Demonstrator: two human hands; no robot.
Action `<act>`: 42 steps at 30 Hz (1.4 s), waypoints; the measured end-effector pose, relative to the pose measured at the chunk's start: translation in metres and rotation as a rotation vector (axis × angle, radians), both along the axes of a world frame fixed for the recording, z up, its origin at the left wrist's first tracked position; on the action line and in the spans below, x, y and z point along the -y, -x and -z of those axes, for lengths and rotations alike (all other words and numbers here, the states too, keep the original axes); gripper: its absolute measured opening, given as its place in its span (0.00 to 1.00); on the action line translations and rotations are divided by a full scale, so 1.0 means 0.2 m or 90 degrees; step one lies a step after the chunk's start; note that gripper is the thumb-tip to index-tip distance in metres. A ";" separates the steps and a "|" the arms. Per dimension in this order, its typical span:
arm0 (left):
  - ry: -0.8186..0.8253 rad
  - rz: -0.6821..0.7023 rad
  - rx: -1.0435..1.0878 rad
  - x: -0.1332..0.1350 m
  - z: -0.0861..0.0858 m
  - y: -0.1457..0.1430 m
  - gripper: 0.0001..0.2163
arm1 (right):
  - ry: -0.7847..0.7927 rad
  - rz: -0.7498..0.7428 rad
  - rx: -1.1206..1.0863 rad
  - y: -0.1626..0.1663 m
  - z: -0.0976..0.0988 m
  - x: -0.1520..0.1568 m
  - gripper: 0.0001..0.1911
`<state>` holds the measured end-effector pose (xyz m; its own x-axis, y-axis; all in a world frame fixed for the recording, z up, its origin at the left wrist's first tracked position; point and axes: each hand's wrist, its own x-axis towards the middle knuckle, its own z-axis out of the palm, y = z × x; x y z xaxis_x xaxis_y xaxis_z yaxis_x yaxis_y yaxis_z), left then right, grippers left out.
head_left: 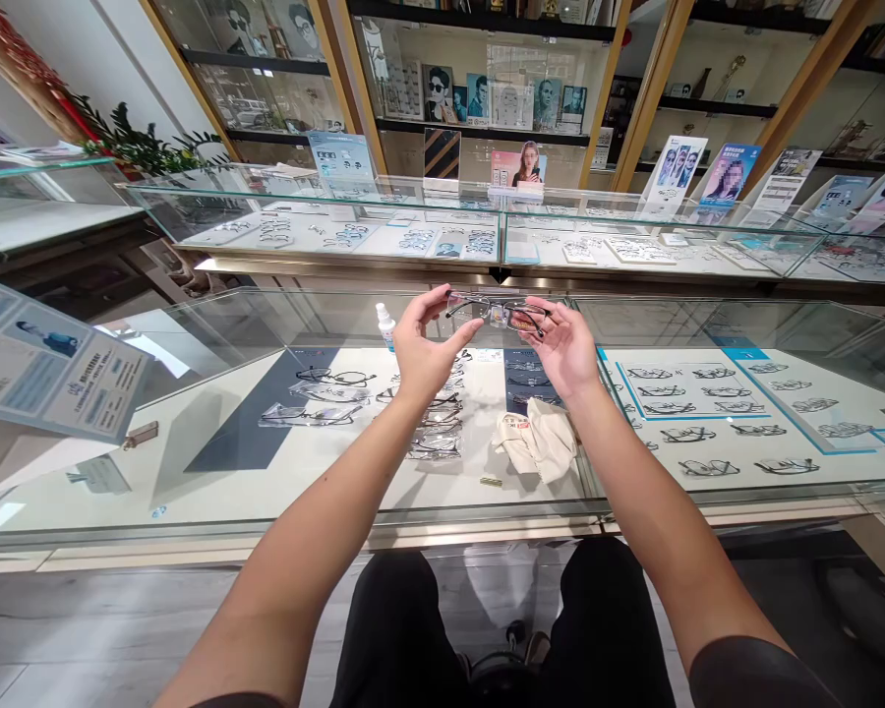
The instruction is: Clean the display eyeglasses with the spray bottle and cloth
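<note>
Held up over the glass counter is a pair of eyeglasses (497, 313) with a thin dark frame and clear lenses. My left hand (429, 344) pinches its left side between thumb and fingers. At the other end, my right hand (564, 344) has its fingers on the right side and temple, palm partly turned up. Below my right hand lies a crumpled cream cloth (537, 439) with red print. A white spray bottle (384, 324) stands just left of my left hand. Several eyeglasses (437, 433) lie in a column beneath, partly hidden by my left forearm.
More wrapped glasses (310, 415) lie at the left near a dark panel (255, 423). A framed display tray (689, 417) with glasses is on the right. A small gold-coloured piece (491, 482) sits near the front edge. A leaflet stand (51, 369) rises at left; another glass showcase (413, 202) stands behind.
</note>
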<state>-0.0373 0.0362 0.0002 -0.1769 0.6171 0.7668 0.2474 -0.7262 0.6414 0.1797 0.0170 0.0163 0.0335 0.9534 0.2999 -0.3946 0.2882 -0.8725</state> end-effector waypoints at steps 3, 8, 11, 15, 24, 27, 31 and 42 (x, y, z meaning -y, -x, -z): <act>0.006 0.077 -0.014 0.00 -0.01 0.00 0.34 | 0.085 -0.111 0.047 -0.03 0.00 -0.02 0.26; 0.040 0.201 -0.046 -0.01 -0.02 0.02 0.35 | 0.153 -0.294 0.092 -0.03 -0.01 0.02 0.22; 0.064 0.243 -0.107 -0.02 -0.04 0.05 0.35 | 0.154 -0.321 0.067 -0.03 -0.02 0.04 0.25; 0.084 0.206 -0.202 -0.02 -0.05 0.08 0.33 | 0.142 -0.254 0.097 -0.01 0.00 0.02 0.25; 0.185 0.164 -0.083 0.04 0.01 -0.04 0.15 | -0.079 0.111 0.282 0.09 0.08 0.04 0.20; 0.205 0.169 -0.049 0.05 0.01 -0.06 0.15 | -0.113 0.109 0.335 0.09 0.08 0.06 0.20; 0.160 0.129 -0.115 0.04 0.00 -0.03 0.11 | -0.206 0.108 0.518 0.07 0.07 0.09 0.19; 0.100 0.027 -0.387 0.13 -0.19 0.13 0.05 | -0.214 0.100 0.611 0.06 0.07 0.11 0.31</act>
